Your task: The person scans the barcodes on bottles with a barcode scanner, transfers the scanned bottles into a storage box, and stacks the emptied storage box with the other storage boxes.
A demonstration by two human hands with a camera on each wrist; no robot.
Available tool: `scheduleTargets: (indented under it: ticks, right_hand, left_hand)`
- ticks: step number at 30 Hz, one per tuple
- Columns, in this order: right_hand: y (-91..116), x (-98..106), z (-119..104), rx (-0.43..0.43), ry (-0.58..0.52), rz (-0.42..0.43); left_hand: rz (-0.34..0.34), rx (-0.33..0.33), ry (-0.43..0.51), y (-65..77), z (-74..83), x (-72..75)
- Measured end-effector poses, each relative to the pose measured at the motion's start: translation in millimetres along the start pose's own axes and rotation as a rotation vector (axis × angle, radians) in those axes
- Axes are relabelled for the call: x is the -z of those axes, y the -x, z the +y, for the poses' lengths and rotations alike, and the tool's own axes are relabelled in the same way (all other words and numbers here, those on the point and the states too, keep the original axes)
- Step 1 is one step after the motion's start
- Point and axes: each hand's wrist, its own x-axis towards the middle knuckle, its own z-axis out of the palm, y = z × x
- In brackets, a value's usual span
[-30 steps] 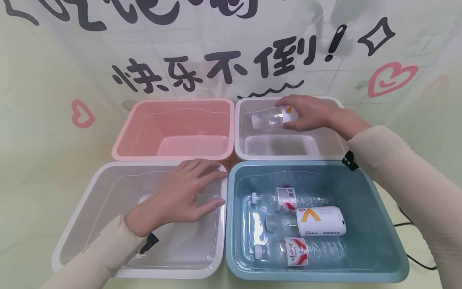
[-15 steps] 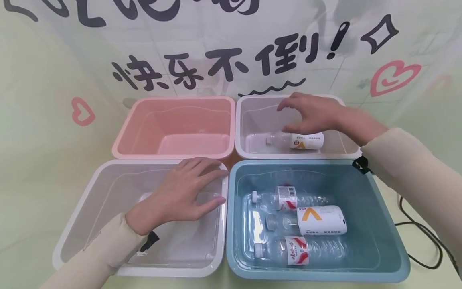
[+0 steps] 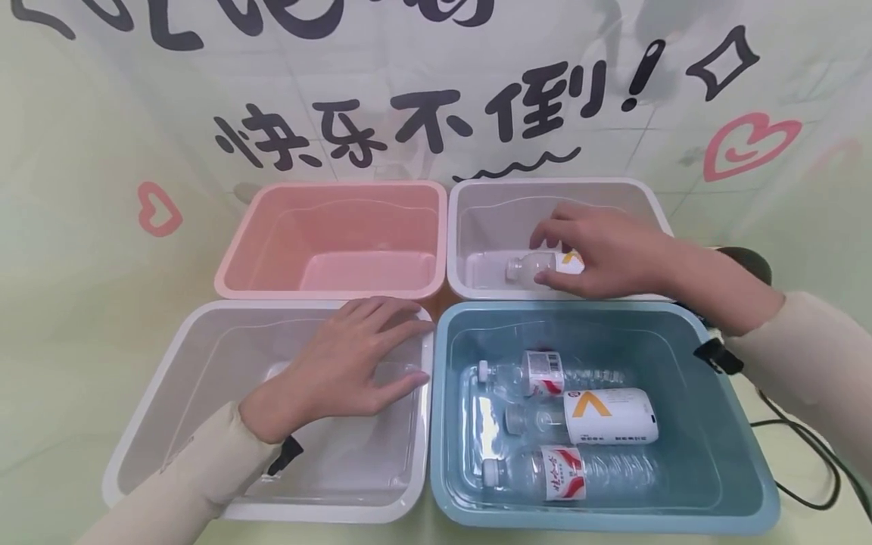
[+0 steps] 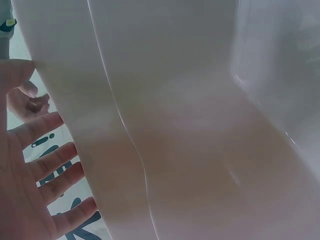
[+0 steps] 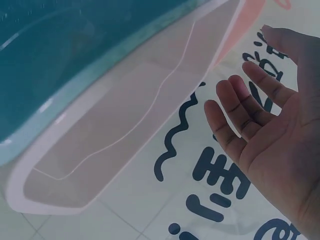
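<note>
My right hand is over the upper-right pale bin, fingers loosely bent and parted, gripping nothing that I can see. Right under it lies the white-labelled bottle, cap toward the left of the frame; whether thumb and bottle touch, I can't tell. I'd call this the reach around the bottle; the next move seems to call for closing thumb and fingers on its labelled body.

My left hand, left of centre, has its fingers spread at the right rim of the lower-left pale bin, holding nothing; it hides part of that bin.

Lower right, the blue bin has three bottles on their sides, caps left: a red-and-white-labelled bottle on top, a yellow-marked bottle mid-row, a red-labelled bottle below. Upper left, the pink bin shows its shiny floor.
</note>
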Motion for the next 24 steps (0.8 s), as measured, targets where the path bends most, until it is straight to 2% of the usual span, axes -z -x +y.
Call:
scheduleTargets:
  ticks: [7, 16, 24]
  right_hand:
    - [27, -15, -9, 0.136, 0.011, 0.091]
    - [53, -42, -31, 0.084, -0.004, 0.020]
    - [64, -59, -42, 0.045, -0.045, -0.060]
  left_hand:
    - [0.011, -0.001, -0.002, -1.2, 0.3, -1.3]
    - [0.011, -0.001, -0.004, -1.3, 1.1, -1.7]
    - [0.007, -0.005, -0.018, -1.3, 0.5, -1.4]
